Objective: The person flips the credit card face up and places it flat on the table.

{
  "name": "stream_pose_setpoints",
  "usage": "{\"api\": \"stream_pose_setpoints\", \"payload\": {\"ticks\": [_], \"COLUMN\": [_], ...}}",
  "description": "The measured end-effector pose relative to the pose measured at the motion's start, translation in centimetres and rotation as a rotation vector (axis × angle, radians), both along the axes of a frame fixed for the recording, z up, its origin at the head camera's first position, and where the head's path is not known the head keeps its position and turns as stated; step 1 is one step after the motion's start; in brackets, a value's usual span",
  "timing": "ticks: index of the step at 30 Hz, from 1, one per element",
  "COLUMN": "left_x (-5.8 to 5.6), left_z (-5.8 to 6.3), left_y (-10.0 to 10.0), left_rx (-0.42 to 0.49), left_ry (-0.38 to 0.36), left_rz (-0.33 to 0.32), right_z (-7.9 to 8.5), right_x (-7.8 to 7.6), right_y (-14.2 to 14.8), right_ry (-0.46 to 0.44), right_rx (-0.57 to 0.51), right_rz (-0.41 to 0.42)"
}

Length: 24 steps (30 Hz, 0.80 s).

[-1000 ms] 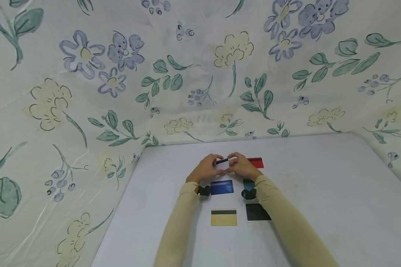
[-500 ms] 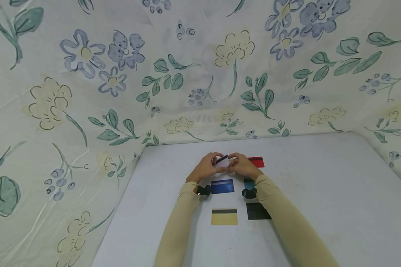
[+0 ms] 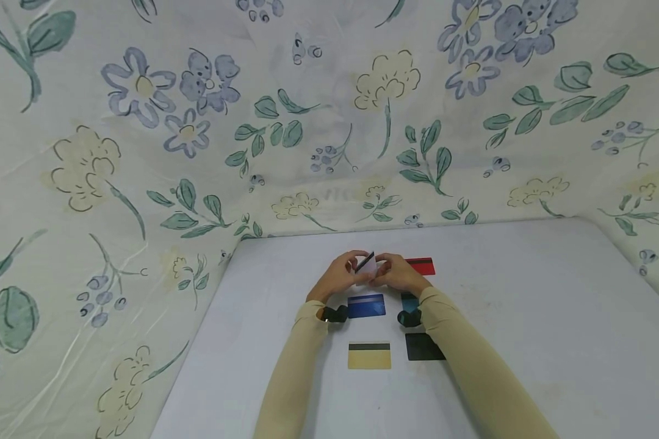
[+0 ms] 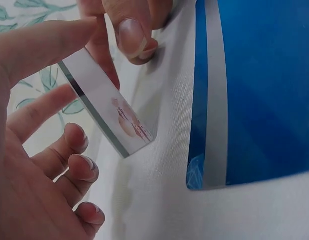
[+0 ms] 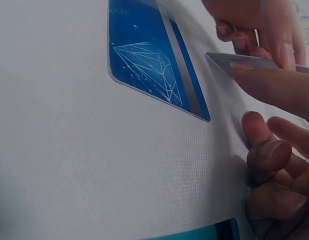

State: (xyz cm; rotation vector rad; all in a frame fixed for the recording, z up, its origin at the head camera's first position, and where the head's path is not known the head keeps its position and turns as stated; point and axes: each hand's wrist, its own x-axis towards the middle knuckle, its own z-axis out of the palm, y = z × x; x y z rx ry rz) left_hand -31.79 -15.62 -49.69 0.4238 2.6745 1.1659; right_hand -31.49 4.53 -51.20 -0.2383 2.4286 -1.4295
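Note:
A white card (image 3: 366, 267) with a dark stripe along one edge is held tilted between both hands, above the far part of the table. In the left wrist view the white card (image 4: 107, 102) shows a reddish print at one corner. My left hand (image 3: 337, 275) pinches it from the left, its lower fingers loosely bent. From the other side my right hand (image 3: 399, 274) grips it, its thumb (image 5: 274, 87) lying against the card's edge in the right wrist view. A blue card (image 3: 366, 306) with a silvery stripe lies flat just nearer than the hands.
On the white table (image 3: 527, 317) lie a red card (image 3: 425, 266) behind the right hand and a teal card (image 3: 409, 301) partly under the right wrist camera. Nearer are a yellow card (image 3: 369, 358) and a black card (image 3: 421, 347). A floral cloth (image 3: 329, 122) hangs behind.
The white card has turned between the fingers, its striped edge going from nearly level to steeply slanted, right end up. Both hands stay almost in place; the cards on the table keep their places.

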Motion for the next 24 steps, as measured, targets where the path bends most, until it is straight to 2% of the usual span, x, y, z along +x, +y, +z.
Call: {"api": "stream_pose_setpoints", "payload": {"ticks": [9,24], "left_x": [-0.21,-0.33], "left_z": [-0.6,-0.84], "left_y": [-0.1,-0.06], "left_rx": [0.081,0.181], "left_ry": [0.037,0.027], "left_rz": [-0.045,-0.079], "right_z": [0.25,0.19], "right_x": [0.26,0.33], "right_y": [-0.2,-0.58], "right_ry": [0.011,0.053], "right_rx": [0.008,0.027], "right_rz": [0.013,-0.004]}}
